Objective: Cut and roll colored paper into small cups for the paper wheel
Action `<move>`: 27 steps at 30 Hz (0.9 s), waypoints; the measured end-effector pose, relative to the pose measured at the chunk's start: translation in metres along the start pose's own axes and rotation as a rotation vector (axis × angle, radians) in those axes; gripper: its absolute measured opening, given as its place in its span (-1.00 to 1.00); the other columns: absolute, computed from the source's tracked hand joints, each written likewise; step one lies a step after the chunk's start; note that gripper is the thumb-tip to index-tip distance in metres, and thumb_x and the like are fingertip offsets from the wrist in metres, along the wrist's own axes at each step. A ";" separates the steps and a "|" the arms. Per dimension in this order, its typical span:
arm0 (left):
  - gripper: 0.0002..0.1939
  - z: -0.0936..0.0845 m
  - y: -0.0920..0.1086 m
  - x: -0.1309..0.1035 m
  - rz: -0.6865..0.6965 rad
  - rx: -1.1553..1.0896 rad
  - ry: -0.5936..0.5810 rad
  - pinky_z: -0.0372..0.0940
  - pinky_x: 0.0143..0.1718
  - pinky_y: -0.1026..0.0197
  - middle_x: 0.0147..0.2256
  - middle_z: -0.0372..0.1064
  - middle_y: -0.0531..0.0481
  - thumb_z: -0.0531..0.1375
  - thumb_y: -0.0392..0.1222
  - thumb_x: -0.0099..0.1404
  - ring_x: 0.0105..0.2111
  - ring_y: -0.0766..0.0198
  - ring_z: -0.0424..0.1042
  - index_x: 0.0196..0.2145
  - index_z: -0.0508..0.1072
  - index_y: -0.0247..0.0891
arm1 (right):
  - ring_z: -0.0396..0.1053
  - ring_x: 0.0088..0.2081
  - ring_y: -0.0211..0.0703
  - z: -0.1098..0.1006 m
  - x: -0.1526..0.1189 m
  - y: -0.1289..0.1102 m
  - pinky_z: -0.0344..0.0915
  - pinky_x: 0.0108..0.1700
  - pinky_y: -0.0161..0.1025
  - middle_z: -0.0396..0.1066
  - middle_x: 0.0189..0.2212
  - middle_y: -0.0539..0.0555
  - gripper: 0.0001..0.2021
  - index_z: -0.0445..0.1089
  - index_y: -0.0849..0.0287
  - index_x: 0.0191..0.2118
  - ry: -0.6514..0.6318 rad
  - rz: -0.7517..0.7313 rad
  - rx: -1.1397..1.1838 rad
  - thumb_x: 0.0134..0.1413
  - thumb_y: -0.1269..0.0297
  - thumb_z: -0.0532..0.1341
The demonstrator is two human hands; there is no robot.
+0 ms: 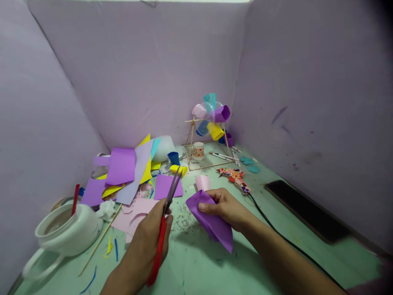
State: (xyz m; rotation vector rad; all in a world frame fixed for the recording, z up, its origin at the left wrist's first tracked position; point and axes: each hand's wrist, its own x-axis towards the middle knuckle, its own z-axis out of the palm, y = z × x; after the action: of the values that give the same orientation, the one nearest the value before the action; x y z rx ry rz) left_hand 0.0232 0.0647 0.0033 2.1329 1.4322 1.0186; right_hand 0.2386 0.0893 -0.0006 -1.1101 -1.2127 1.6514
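Observation:
Red-handled scissors [159, 250] are gripped in my left hand [150, 237], their blades pointing up and away. A folded purple paper [211, 219] is pinched between the thumb and fingers of my right hand [225, 207], above the table. The scissors and the paper are apart. Just beyond the paper stands a pink paper cup shape [202, 182]. A flat purple sheet [162, 186] and cut pink paper [139, 211] lie beyond my left hand.
A stick frame [192, 143] carries a wheel with coloured paper cups at the back. A patterned glue gun [236, 176] with a black cord and a dark phone [303, 209] lie right. A white teapot-like pot [82, 235] stands left, near stacked coloured paper [121, 166].

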 end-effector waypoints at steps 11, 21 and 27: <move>-0.80 -0.009 -0.001 0.011 -0.239 0.170 0.169 0.19 -0.48 0.22 -0.55 0.30 0.08 0.03 -0.04 0.19 -0.57 0.20 0.33 -0.26 0.30 -0.14 | 0.31 -0.56 -0.29 0.001 0.003 0.000 0.23 -0.48 -0.35 0.41 -0.59 -0.01 -0.70 0.45 0.29 -0.45 -0.051 0.132 0.071 -0.44 0.26 0.39; -0.70 0.008 0.027 0.006 -0.529 -0.723 0.012 0.18 -0.57 0.29 -0.63 0.26 0.15 0.22 -0.02 0.06 -0.63 0.32 0.25 -0.28 0.31 -0.21 | 0.29 -0.54 -0.33 0.016 0.002 0.018 0.22 -0.42 -0.34 0.40 -0.51 0.02 -0.63 0.45 0.30 -0.40 -0.269 0.273 0.150 -0.36 0.14 0.40; -0.80 0.015 0.019 0.003 -0.567 -0.773 -0.079 0.10 -0.61 0.35 -0.61 0.17 0.18 0.22 -0.14 0.07 -0.66 0.42 0.17 -0.35 0.30 -0.22 | 0.08 -0.68 -0.42 0.016 0.005 0.027 -0.03 -0.61 -0.40 0.26 -0.67 -0.06 -0.67 0.39 0.30 -0.48 -0.295 0.290 0.095 -0.14 0.07 0.31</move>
State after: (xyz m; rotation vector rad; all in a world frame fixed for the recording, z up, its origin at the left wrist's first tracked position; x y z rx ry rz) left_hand 0.0470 0.0609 0.0065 1.1219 1.2132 1.0110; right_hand 0.2189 0.0829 -0.0250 -1.0453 -1.1796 2.1318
